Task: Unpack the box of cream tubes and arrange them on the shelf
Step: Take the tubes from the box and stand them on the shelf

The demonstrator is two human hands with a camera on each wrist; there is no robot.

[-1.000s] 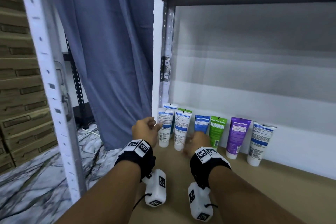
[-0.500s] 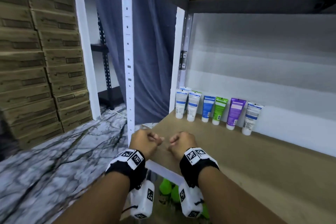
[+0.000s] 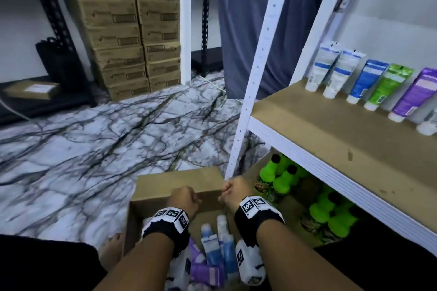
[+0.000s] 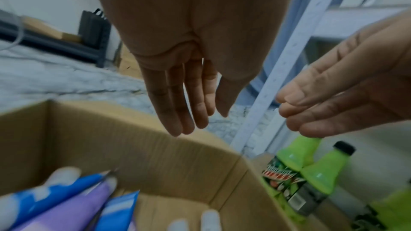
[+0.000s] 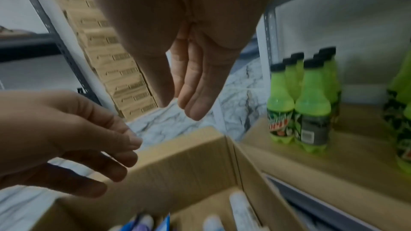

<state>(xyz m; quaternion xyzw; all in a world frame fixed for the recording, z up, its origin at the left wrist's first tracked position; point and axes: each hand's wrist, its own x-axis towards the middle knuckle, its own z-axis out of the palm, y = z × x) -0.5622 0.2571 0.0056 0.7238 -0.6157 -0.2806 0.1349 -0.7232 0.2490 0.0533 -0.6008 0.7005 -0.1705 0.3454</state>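
An open cardboard box stands on the floor in front of the shelving, with blue, purple and white cream tubes lying inside. My left hand and right hand hover side by side over its far wall, both holding nothing. The left wrist view shows my left hand with relaxed straight fingers above the box and its tubes. In the right wrist view my right hand hangs loose as well. Several tubes stand cap-down along the back of the shelf board.
Green soda bottles fill the lower shelf just right of the box. A white perforated upright rises beside my right hand. Stacked brown cartons, a blue curtain and marble-patterned floor lie beyond.
Both hands have drawn back from the tubes on the shelf and come down over the box on the floor. My view has swung down and to the left.
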